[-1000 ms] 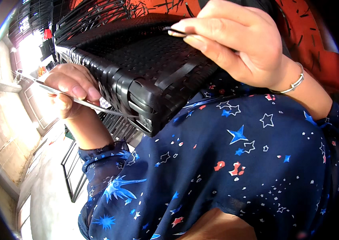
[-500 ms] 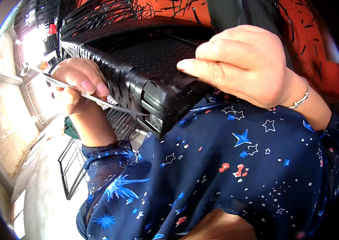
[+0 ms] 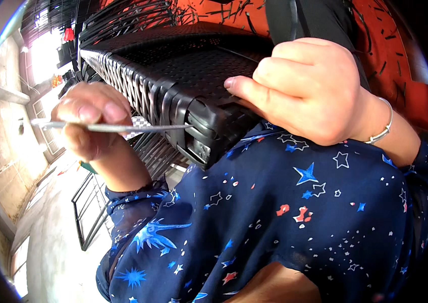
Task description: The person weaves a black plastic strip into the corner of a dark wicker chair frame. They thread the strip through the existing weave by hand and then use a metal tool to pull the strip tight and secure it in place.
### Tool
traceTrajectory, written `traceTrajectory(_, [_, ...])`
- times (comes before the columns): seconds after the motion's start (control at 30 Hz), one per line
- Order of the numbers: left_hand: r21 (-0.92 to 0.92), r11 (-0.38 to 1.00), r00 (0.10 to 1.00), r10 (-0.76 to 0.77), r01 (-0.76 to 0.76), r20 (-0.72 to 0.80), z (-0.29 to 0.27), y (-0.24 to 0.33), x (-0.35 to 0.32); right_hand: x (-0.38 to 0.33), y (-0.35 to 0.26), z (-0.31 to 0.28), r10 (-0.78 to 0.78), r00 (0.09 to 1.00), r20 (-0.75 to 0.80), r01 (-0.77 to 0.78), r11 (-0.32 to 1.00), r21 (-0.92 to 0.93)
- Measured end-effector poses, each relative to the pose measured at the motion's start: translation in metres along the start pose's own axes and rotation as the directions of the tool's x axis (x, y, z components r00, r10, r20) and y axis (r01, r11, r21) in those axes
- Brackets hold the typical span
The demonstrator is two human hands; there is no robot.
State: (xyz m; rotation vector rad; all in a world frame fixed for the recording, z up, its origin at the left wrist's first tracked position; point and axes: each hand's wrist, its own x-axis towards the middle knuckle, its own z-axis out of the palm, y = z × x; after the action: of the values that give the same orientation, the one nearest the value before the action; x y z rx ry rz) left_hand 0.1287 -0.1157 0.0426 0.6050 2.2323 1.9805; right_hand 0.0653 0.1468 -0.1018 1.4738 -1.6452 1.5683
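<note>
A black woven plastic-strip piece (image 3: 138, 83), box-like with a wrapped corner, lies tilted across my lap. My left hand (image 3: 93, 113) is closed around a slim grey rod-like tool (image 3: 143, 129), pinched between thumb and fingers. The tool's thin end touches the strips at the corner, beside a small exposed slot. On the other side, my right hand (image 3: 307, 91) is curled into a fist over the woven edge, its thumb stretched toward the woven surface. Whatever its fingers hold is hidden. A thin dark strand runs over the weave toward that hand.
Bundles of black strips (image 3: 128, 22) lie behind the woven piece. Black scraps are scattered over an orange-red surface (image 3: 383, 45) at the back and right. A black metal frame (image 3: 85, 217) stands on the pale floor at the left, near a wall (image 3: 2, 166).
The tool has swung nearly level, its thin end moving up from the lower slot to the upper strips at the corner. My left hand has shifted slightly; my right hand has moved a little right.
</note>
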Motion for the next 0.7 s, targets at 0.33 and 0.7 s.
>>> traceTrajectory(0.33, [0.230, 0.972, 0.999, 0.046, -0.050, 0.021, -0.002, 0.013, -0.018, -0.004, 0.006, 0.013, -0.028, 0.996, -0.082, 0.027, 1.000, -0.017])
traceTrajectory(0.7, [0.416, 0.903, 0.957, -0.020, -0.108, 0.290, 0.018, 0.051, -0.010, -0.001, 0.005, -0.001, 0.021, 0.999, 0.026, -0.021, 1.000, 0.011])
